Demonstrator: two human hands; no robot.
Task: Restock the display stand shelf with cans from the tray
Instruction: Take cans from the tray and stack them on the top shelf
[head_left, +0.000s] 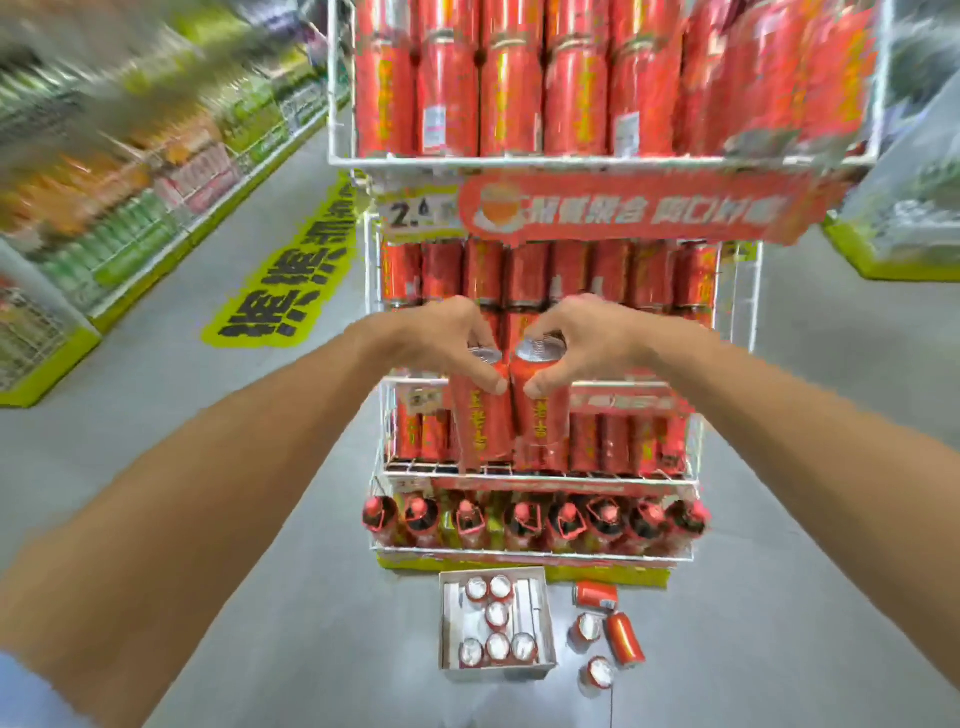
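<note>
A tall red aluminium can (480, 415) is gripped near its top by the left hand (447, 338), and a matching red can (540, 415) by the right hand (587, 338). Both are held upright and touching, equally near the front edge of the white wire display stand shelf (623, 385). The white cardboard tray (447, 623) is seen below.

Light: bright, even, coming from overhead; can tops (497, 614) in tray (498, 672) glaring white; floor (779, 467) carrying soft sheen. At left, aisle shelves (130, 182) smearing in motion blur. Edges bowing under wide-angle distortion; colours blotching throughout.
</note>
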